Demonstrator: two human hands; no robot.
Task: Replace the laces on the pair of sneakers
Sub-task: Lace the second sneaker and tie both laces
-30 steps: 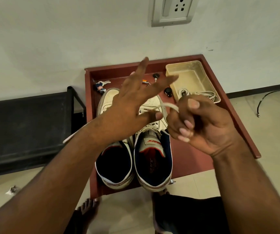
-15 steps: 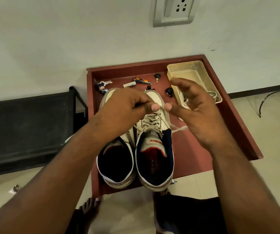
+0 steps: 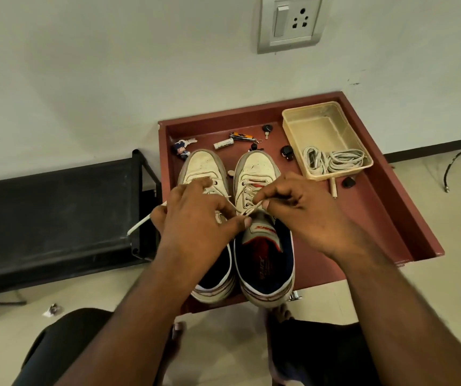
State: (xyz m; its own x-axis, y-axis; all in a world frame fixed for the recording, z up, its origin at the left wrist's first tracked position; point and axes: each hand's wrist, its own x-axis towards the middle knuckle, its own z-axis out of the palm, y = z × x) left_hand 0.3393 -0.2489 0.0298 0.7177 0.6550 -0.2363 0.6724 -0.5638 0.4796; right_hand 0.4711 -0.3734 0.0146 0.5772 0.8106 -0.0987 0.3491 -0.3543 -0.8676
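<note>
Centre frame, two sneakers point(image 3: 254, 174) sit on a red worktop point(image 3: 385, 218). Left hand point(image 3: 195, 218) and right hand point(image 3: 301, 210) each pinch the lace point(image 3: 247, 211) — right shoe (spare laces point(image 3: 332, 160) upper right).

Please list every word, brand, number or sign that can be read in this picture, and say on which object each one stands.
Red logo on the right sneaker's tongue: lettering, too blurred to read.
Print on the right sneaker's insole: brand text, too blurred to read.
Dark print on the small white tube on the red tray: too small to read.
Wall socket plate: no text visible.
</note>
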